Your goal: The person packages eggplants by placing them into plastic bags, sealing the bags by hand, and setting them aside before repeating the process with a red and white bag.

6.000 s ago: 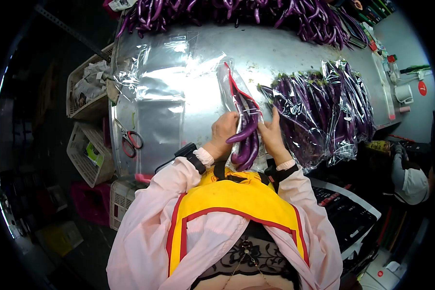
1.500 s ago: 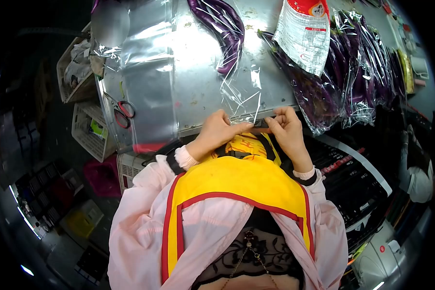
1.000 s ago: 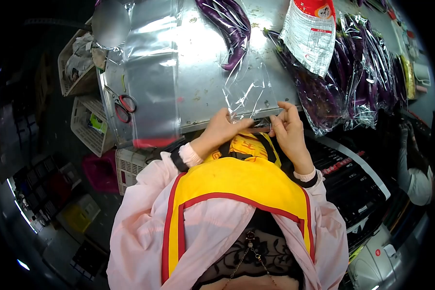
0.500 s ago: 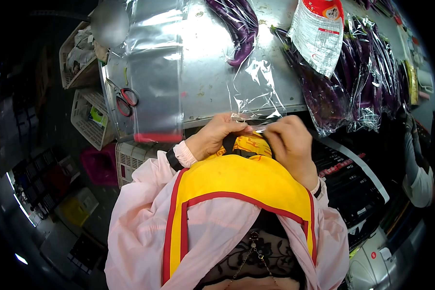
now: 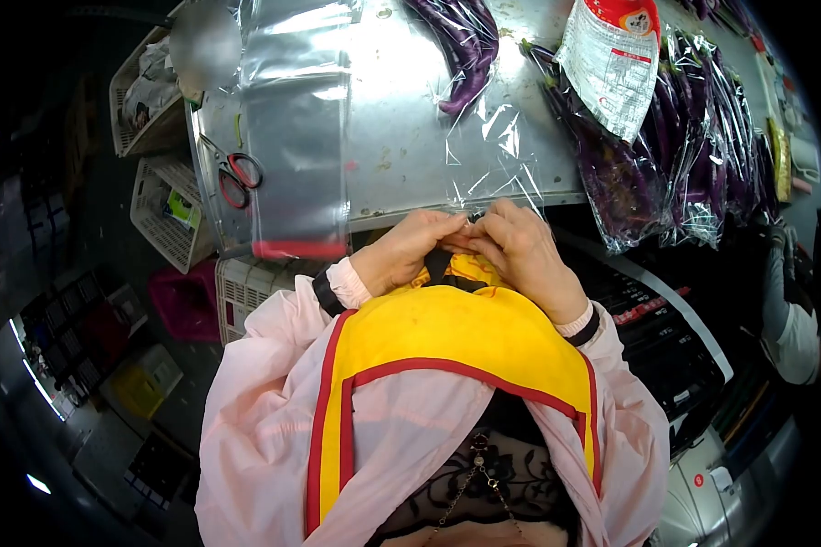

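Note:
A clear plastic bag [image 5: 497, 155] with long purple eggplants [image 5: 470, 68] in its far part lies on the metal table [image 5: 388, 173]. Its near end hangs over the front edge, gathered between my two hands. My left hand [image 5: 410, 244] pinches that end from the left, thumb and fingers closed. Fingers of my right hand [image 5: 524, 251] are closed on the same end, right beside the left fingertips. The exact grip of the fingertips is partly hidden.
A stack of flat clear bags [image 5: 296, 155] lies on the left, beside red-handled scissors [image 5: 240, 173]. Bagged eggplants [image 5: 702, 155] fill the right side, under a white and red packet [image 5: 608, 68]. Crates [image 5: 169, 214] stand left of the table; black crates [image 5: 657, 319] stand at right.
My right hand has moved left and slightly up, closing against my left hand. The bag's near end is now bunched together instead of stretched wide.

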